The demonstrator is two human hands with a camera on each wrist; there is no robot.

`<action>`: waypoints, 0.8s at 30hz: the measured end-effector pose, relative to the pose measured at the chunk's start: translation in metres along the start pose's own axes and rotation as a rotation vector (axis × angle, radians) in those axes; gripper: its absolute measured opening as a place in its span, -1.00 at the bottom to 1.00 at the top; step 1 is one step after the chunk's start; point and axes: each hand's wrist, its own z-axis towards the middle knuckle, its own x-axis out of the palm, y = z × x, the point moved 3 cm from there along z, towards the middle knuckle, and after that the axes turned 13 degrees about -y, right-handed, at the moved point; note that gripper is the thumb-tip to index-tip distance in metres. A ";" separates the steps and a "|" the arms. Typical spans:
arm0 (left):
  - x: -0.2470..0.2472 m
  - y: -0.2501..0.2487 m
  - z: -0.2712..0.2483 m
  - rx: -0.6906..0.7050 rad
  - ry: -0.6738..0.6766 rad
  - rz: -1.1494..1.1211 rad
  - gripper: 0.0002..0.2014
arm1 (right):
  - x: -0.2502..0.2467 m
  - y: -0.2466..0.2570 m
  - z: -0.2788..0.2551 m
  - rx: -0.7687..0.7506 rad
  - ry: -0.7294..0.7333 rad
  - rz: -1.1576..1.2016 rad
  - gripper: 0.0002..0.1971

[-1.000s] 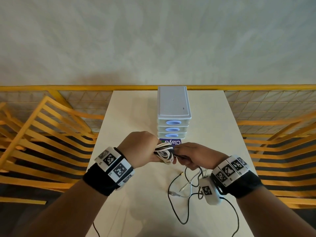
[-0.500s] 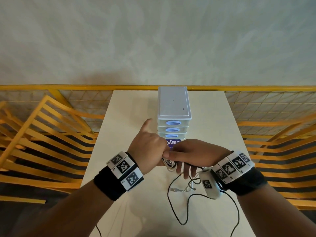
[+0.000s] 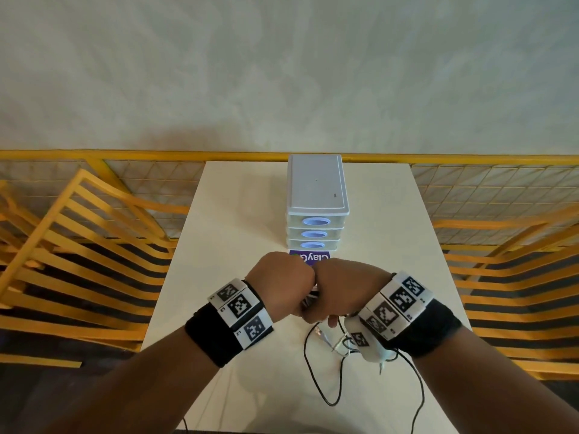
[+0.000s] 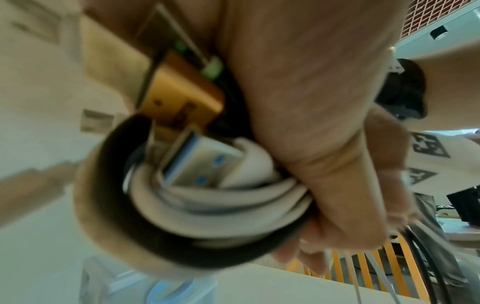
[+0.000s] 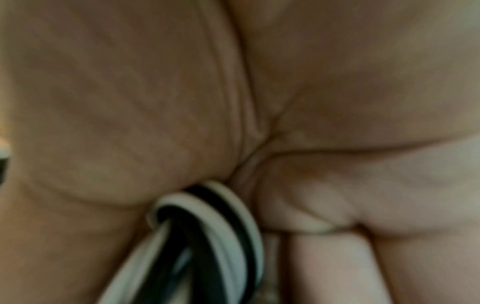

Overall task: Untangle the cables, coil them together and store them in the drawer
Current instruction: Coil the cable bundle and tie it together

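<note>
While both fists meet knuckle to knuckle above the middle of the table point(image 3: 238, 214), the left hand point(image 3: 280, 285) grasps the coil of cables point(image 4: 221, 205) — white and black loops wound together, with a USB plug point(image 4: 200, 166) and a gold-coloured connector point(image 4: 179, 92) lying inside the ring. The right hand point(image 3: 343, 289) is clenched around the same bundle; the right wrist view shows white and black strands emerging between its fingers point(image 5: 337, 205). Loose cable ends point(image 3: 326, 371) trail from the hands onto the table toward its near edge, black loops plus a pale lead. The drawer unit point(image 3: 316, 208) stands at the far edge, centred — three drawers visible, all closed. Yellow chairs point(image 3: 78, 245) flank the table on both sides
</note>
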 end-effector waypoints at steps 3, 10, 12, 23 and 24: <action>0.004 0.000 -0.002 -0.048 -0.007 -0.061 -0.77 | 0.005 -0.003 0.000 -0.036 -0.027 0.028 -0.76; -0.002 0.009 -0.008 -0.222 -0.046 -0.087 -0.73 | 0.012 -0.006 0.003 -0.095 -0.076 -0.029 -0.64; -0.005 0.019 -0.009 -0.253 -0.120 -0.136 -0.54 | 0.013 -0.007 0.002 -0.111 -0.080 -0.009 -0.61; 0.007 0.072 -0.041 -0.672 -0.382 -1.082 0.23 | -0.026 -0.039 -0.006 0.032 -0.205 0.540 -0.76; 0.013 0.067 -0.037 -0.662 -0.329 -1.201 0.18 | -0.029 -0.037 -0.006 0.000 -0.221 0.555 -0.71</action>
